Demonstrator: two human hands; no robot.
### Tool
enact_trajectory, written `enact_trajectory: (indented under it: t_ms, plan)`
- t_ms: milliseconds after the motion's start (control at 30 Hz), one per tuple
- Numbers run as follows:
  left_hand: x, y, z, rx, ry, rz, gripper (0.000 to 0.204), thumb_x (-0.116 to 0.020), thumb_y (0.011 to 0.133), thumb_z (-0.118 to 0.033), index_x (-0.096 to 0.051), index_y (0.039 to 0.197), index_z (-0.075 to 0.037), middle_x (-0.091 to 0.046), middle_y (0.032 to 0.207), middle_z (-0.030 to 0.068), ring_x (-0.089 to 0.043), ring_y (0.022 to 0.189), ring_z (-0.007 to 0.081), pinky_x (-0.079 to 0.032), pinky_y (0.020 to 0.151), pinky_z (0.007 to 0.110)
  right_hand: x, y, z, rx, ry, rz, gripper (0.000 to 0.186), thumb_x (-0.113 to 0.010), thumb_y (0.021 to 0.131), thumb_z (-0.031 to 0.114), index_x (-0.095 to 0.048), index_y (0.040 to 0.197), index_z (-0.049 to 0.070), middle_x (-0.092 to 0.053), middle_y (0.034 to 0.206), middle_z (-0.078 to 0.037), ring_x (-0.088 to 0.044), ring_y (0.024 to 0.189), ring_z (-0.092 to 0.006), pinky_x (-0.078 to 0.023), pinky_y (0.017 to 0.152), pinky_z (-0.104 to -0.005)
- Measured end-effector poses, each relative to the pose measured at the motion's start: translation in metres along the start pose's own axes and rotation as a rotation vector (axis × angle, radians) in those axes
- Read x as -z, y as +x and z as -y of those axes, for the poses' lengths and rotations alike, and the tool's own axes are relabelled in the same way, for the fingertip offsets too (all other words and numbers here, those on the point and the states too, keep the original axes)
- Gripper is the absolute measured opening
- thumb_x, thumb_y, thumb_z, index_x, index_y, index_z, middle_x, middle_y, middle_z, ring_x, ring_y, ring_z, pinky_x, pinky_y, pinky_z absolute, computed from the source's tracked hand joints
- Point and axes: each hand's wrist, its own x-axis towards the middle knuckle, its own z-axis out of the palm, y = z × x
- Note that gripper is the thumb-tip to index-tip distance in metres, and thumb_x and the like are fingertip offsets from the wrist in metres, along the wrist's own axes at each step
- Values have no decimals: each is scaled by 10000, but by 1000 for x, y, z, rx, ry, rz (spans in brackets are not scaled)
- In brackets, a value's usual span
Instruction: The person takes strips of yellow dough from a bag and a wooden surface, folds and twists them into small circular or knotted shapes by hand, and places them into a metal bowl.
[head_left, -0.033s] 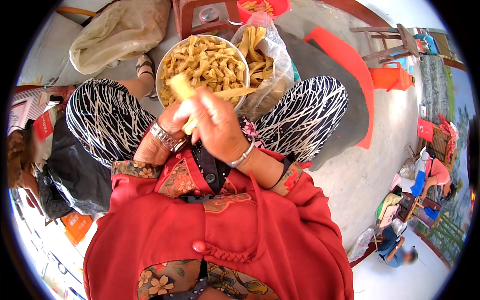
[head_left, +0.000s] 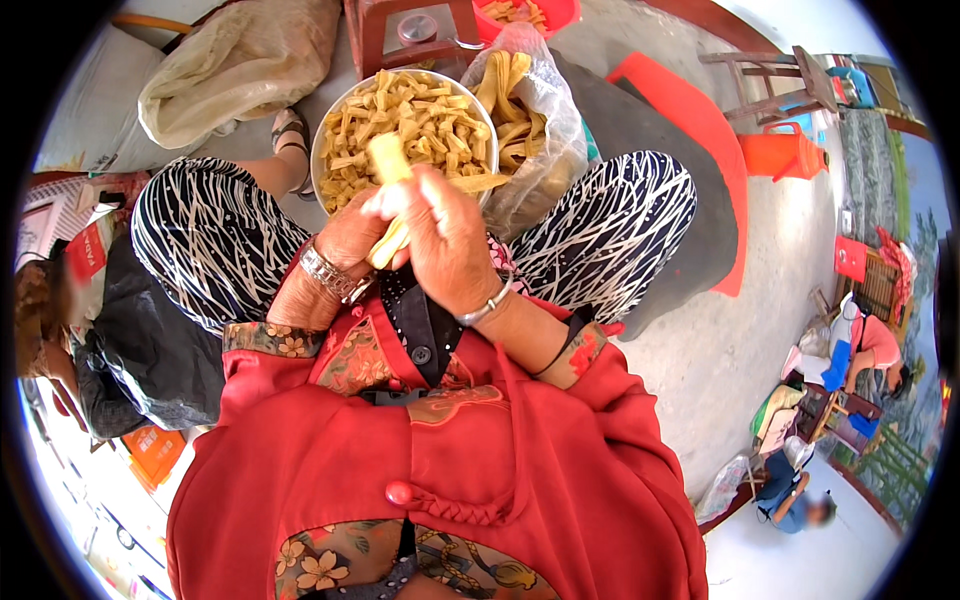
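My left hand [head_left: 352,235], with a steel watch, and my right hand [head_left: 445,240], with a bangle, are together above my lap, both closed on a pale yellow folded strip [head_left: 390,155] that sticks out above and below my fingers. The left fingers are partly hidden by the right. Just beyond them a white bowl [head_left: 322,135] is heaped with knotted yellow pieces [head_left: 415,110]. Right of it, a translucent plastic bag [head_left: 555,150] holds long yellow strips [head_left: 505,85].
A beige sack [head_left: 225,70], wooden stool [head_left: 370,30] and red basin [head_left: 560,15] lie beyond. A grey-and-red mat [head_left: 680,200], orange container [head_left: 780,150] and chair [head_left: 770,85] are at right. Other people [head_left: 870,350] [head_left: 790,500] are at far right; dark bags [head_left: 150,360] at left.
My right hand has shifted slightly to the right, and the yellow strip in my hands is more upright, its top end moved to the right.
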Motion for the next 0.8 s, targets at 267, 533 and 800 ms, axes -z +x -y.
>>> enact_trajectory:
  t_ms: [267, 533, 800]
  plan:
    - [-8, 35, -13, -111, 885, -368, 128, -560, 915, -139, -608, 930, -20, -625, 947, 62, -601, 810, 135, -472, 699, 260, 26, 30, -66, 18, -405, -278, 293, -471, 937, 245, -540, 823, -16, -601, 697, -171, -615, 629, -256, -452, 575, -377]
    - [-6, 44, -5, -773, 1516, -261, 108, -585, 870, -132, -588, 883, -26, -596, 1009, 113, -598, 863, 260, -469, 766, 324, 69, 26, -86, -373, -42, 202, 437, -464, 907, 334, -555, 705, -43, -542, 627, -46, -514, 577, -123, -410, 526, -282]
    - [5, 57, -6, -306, 329, -157, 211, -592, 907, -147, -541, 1081, -41, -557, 894, -31, -518, 799, 65, -424, 776, 216, 63, 18, -63, -238, -102, 97, 448, -477, 938, 469, -567, 909, 31, -501, 645, -3, -492, 572, -82, -396, 526, -231]
